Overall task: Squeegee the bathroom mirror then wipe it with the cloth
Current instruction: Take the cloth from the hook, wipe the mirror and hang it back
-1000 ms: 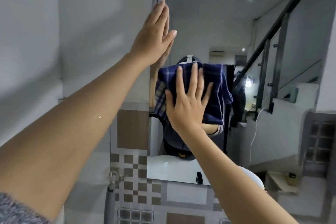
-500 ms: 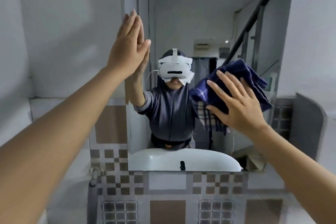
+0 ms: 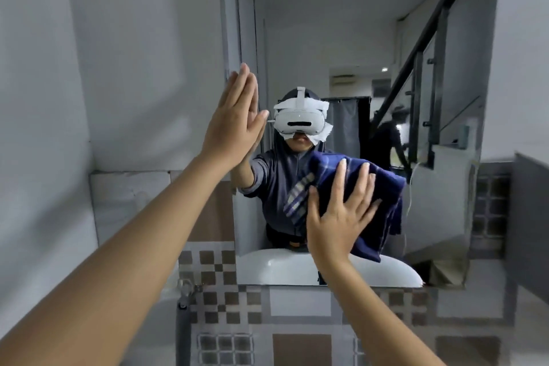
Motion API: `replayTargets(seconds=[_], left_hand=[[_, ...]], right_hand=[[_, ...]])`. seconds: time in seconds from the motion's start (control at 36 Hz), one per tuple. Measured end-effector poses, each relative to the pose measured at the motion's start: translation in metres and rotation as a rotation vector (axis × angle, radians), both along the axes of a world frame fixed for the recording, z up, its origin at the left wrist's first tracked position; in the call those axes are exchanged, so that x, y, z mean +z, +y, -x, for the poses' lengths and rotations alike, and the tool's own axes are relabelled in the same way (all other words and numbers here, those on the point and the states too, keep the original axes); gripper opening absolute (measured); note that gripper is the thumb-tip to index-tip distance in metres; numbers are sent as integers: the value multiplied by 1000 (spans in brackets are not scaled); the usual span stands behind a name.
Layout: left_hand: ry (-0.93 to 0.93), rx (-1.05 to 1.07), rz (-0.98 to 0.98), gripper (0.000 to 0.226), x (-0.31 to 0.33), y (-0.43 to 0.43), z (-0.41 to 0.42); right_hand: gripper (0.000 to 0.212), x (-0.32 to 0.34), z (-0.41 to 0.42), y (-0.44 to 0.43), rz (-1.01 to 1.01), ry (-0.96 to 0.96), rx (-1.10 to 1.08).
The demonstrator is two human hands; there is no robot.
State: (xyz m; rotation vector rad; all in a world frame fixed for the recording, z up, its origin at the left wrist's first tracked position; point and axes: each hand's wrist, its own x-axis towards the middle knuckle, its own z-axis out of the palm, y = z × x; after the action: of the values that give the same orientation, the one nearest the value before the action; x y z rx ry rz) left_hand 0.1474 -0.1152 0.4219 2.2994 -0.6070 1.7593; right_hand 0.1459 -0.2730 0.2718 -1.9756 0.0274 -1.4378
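The bathroom mirror (image 3: 341, 38) hangs on the wall straight ahead, reflecting a person with a white headset. My right hand (image 3: 338, 214) presses a dark blue checked cloth (image 3: 377, 211) flat against the lower middle of the glass, fingers spread over it. My left hand (image 3: 234, 125) rests flat, fingers together, against the mirror's left edge, holding nothing. No squeegee is in view.
Below the mirror runs a wall of brown and grey checked tiles (image 3: 219, 300). A metal tap fitting (image 3: 185, 291) sits at the lower left by a pipe. Plain grey wall (image 3: 118, 68) lies left; a white basin and stair railing show only as reflections.
My right hand has slid the cloth from the mirror's right side down toward the lower middle. The left hand stays flat on the mirror's left edge.
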Motion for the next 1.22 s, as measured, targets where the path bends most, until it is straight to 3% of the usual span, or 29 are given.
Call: replayTargets(seconds=[0.08,0.22,0.31,0.42,0.58,0.69,0.78,0.83,0.92,1.0,1.22], left_hand=[[16,-6,-28,62,-13,6,4],[54,-22,-28,63,-35,9,10],[53,-32,-31,63,-51,9,11],[59,-41,-28,64,-75,9,9],[77,-60,9,65,-94,4,9],[72,-78,50,62,-100,-1,8],[69,-85,79,60,-103,-4,8],[64,-85,83,59,-105,-6,9],[70,-89,77,59,-114,-9,13],[84,-102,84,55,-132,-12,19],[234,-262,118,19,-204,-21,43]], right_hand=[[60,-10,3,35,287,-23,37],[57,-44,-1,54,949,-146,97],[60,-58,-1,36,1148,-141,81],[61,-64,-1,-14,1250,-129,62],[58,-62,7,-97,955,-105,-87],[66,-75,9,-135,611,43,-155],[71,-89,13,-141,235,118,-121],[73,-96,14,-133,0,130,-91],[71,-100,14,-111,-201,88,-63],[68,-101,15,-86,-271,61,-38],[64,-113,21,-15,-136,80,-22]])
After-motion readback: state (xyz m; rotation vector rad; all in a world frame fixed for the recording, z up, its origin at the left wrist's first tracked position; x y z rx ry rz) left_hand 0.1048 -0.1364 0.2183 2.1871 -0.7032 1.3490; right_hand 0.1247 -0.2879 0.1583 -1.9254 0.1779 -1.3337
